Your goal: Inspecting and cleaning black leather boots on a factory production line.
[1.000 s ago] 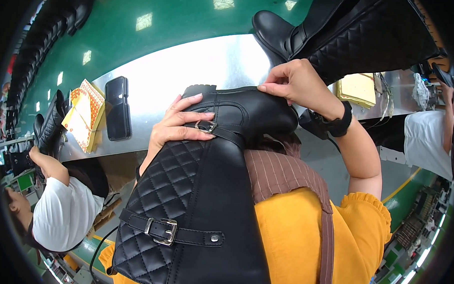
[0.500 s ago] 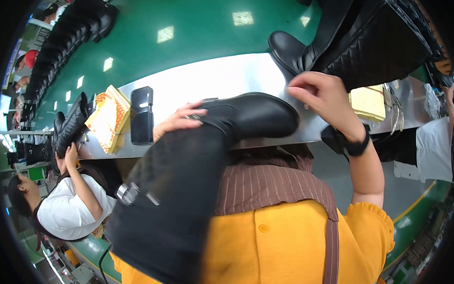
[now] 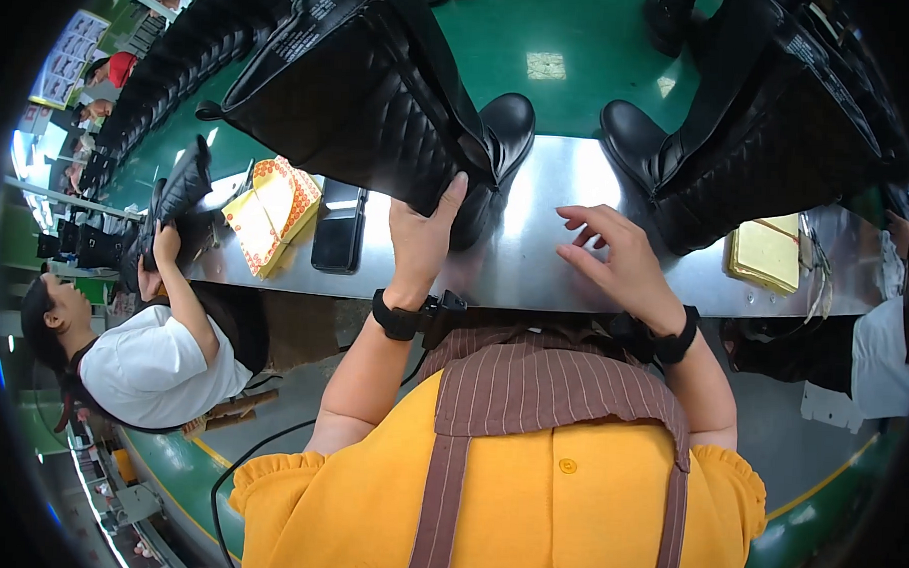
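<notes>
A tall black boot (image 3: 370,116) with a quilted shaft stands upright on the metal table (image 3: 545,282), its toe pointing away from me. My left hand (image 3: 419,245) grips it at the ankle, thumb on the near side; the other fingers are hidden behind the leather. To the right stands a similar black boot (image 3: 719,158), its shaft leaning rightward. My right hand (image 3: 623,262) hovers over the table between the two, empty, with loosely bent fingers spread apart. It is close to the second boot's heel but appears not to touch it.
Left of my hand lie a black phone (image 3: 337,242) and a stack of yellow and patterned papers (image 3: 273,218). A yellow pad (image 3: 764,257) lies at the right, beside thin ties. A co-worker (image 3: 152,359) at the left handles another boot (image 3: 183,184). More boots (image 3: 161,83) stand in a row beyond.
The boot that lay across the table, shaft toward me, now stands upright farther left. My left hand has shifted to its ankle. My right hand has moved slightly nearer, its fingers opening.
</notes>
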A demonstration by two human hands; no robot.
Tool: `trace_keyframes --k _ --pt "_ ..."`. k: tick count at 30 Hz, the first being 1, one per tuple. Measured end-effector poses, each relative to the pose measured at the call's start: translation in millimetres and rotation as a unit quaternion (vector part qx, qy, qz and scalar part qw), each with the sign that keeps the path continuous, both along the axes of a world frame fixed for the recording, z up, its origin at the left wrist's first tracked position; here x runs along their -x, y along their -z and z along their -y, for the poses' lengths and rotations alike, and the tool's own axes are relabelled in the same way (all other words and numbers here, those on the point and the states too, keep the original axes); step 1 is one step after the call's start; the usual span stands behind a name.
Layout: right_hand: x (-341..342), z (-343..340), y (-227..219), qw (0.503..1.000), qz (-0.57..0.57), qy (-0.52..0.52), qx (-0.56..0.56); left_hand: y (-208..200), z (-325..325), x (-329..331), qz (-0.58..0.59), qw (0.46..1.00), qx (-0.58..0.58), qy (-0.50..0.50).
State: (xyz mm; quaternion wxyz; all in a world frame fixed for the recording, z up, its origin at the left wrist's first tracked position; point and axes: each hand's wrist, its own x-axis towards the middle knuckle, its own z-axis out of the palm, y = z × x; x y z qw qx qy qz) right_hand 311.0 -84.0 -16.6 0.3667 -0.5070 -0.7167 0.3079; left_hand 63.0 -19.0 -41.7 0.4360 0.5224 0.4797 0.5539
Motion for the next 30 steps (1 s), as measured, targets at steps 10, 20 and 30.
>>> trace_keyframes --k 10,20,30 --pt "54 -52 -14 0.991 -0.096 0.083 -0.047 -135 17 32 -0.158 0.832 -0.504 -0.172" --pt "89 -120 -84 0.976 -0.078 0.057 -0.196 -219 27 19 -0.47 0.806 -0.36 0.002" --pt "75 -110 -135 0.944 -0.126 0.066 -0.299 -209 47 30 -0.415 0.82 -0.387 0.077"
